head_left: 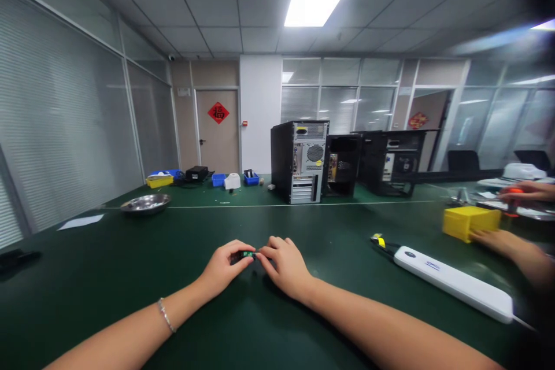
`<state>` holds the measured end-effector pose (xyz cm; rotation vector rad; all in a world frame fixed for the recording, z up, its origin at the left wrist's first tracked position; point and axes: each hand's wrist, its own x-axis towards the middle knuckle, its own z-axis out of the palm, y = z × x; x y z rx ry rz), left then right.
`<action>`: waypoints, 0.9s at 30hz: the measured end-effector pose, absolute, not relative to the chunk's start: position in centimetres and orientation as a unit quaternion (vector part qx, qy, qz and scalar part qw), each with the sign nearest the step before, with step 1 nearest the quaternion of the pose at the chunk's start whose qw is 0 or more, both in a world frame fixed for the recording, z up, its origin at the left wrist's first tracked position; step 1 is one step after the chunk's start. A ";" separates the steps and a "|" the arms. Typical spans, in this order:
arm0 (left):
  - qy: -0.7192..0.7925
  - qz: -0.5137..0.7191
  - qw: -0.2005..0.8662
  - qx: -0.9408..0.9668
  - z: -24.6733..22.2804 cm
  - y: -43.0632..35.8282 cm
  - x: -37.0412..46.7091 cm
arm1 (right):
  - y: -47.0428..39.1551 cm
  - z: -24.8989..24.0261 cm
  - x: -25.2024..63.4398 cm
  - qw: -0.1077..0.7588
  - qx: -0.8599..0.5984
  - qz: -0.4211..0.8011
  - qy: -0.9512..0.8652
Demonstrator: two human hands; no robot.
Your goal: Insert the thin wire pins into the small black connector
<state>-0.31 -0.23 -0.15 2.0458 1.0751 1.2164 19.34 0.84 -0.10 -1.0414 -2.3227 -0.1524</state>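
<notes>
Near the middle of the green table (191, 324), my left hand (223, 269) pinches a small green circuit piece (247, 254) between thumb and fingertips. The piece has a dark part that runs back into the hand. My right hand (286, 269) is just to the right, its thumb and fingers closed at the near end of the piece. Whatever lies between the right fingertips is too small to make out. A bracelet (166, 315) circles my left wrist.
Black computer cases (281, 162) stand at the back. A metal bowl (146, 204) sits left. On the right lie a white power strip (455, 283) and a yellow bin (470, 223); another person's hand (498, 243) touches the bin, the other holding an orange-red tool (514, 199).
</notes>
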 end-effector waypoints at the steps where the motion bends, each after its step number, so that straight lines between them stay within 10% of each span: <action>1: 0.399 0.447 0.265 0.755 -0.2 -0.2 -0.3 | 0.8 -0.1 19.4 0.295 -0.387 -0.059 -0.872; 27: 0.415 0.428 0.556 0.579 0.1 -0.2 -0.4 | 1.2 -0.4 19.6 0.288 -0.361 0.073 -0.884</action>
